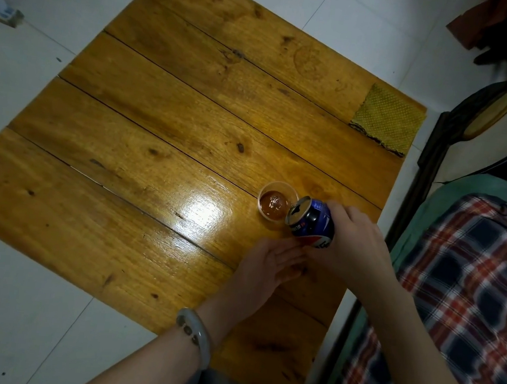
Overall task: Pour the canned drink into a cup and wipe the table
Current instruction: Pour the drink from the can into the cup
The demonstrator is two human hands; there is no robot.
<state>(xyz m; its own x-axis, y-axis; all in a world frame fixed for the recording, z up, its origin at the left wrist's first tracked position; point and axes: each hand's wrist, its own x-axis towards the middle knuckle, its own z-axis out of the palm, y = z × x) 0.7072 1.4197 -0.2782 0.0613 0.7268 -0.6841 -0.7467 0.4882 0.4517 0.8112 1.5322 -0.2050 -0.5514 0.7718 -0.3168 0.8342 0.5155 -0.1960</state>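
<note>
My right hand (356, 243) grips a blue drink can (313, 224), tilted so its open top leans over a small clear cup (274, 205). The cup stands on the wooden table (157, 138) and holds brown, foamy drink. My left hand (269, 267) lies just below the can, palm up and fingers apart, its fingertips close under the can's base. A yellow-green cloth (386, 119) lies flat at the table's far right corner.
White tiled floor surrounds the low table. A dark wooden chair (486, 107) and a seat with a plaid blanket (468, 277) stand close along the table's right edge. A pale bangle (196, 336) circles my left wrist.
</note>
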